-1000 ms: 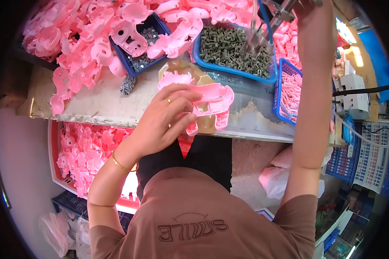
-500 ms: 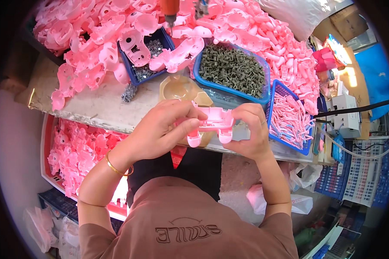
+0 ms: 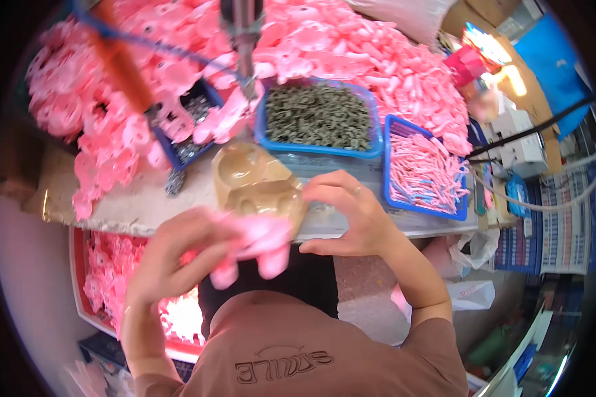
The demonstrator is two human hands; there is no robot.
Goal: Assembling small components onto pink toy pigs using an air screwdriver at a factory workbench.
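Observation:
A pink moulded plastic body part with two rounded legs (image 3: pixel 268 241) is held in my left hand (image 3: pixel 179 248), just over the table's front edge. Motion smears both the part and the fingers. My right hand (image 3: pixel 347 215) holds nothing, its thumb and fingers spread apart beside the tan moulded holder (image 3: pixel 244 169). This glossy holder rests on the table, with a round hollow at its far end and a second hollow nearer me. The pink part overlaps its near edge in view; whether they touch I cannot tell.
Pink shells (image 3: pixel 126 112) are heaped across the back. Blue trays hold grey-green clips (image 3: pixel 318 119), thin pink pieces (image 3: pixel 424 172) and small metal pieces (image 3: pixel 197 109). A metal-tipped driver (image 3: pixel 245 59) and an orange tool (image 3: pixel 122 66) hang overhead. A red-rimmed bin (image 3: pixel 79 284) of pink parts sits lower left.
My left hand has drawn the pink part left and towards me. My right hand has let go of it and opened. The tan holder now shows more fully, and the hanging tools appear lower in view.

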